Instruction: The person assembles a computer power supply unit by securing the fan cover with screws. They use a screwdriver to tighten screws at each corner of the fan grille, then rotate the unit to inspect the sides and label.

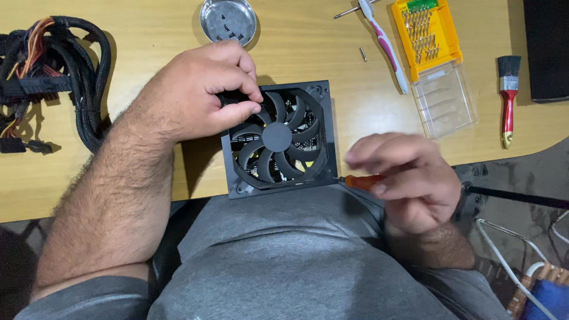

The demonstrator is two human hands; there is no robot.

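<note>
Under my left hand (204, 98) sits a black fan unit (278, 140), a square housing with curved blades lying flat near the front edge of the bench (148, 172), right against my torso. That hand is closed on the housing's upper left corner, fingers curled over the rim and thumb pressed near the blades. My right hand (403, 178), just to the right of the housing, is wrapped around an orange-handled screwdriver (358, 181) whose tip meets the lower right corner of the frame; the hand is blurred, so I cannot tell how firm the grasp is. My worry is a slip: if the tip rides off the corner, it could skid into the blades or scratch the frame, and with the housing so close to the bench edge a hard push might tip it toward my lap. The left forearm runs diagonally up from the lower left, wrist bent down; the right wrist is cocked inward, knuckles up. Beyond the left hand lie a small metal dish (228, 21) and a cable bundle (53, 71).
</note>
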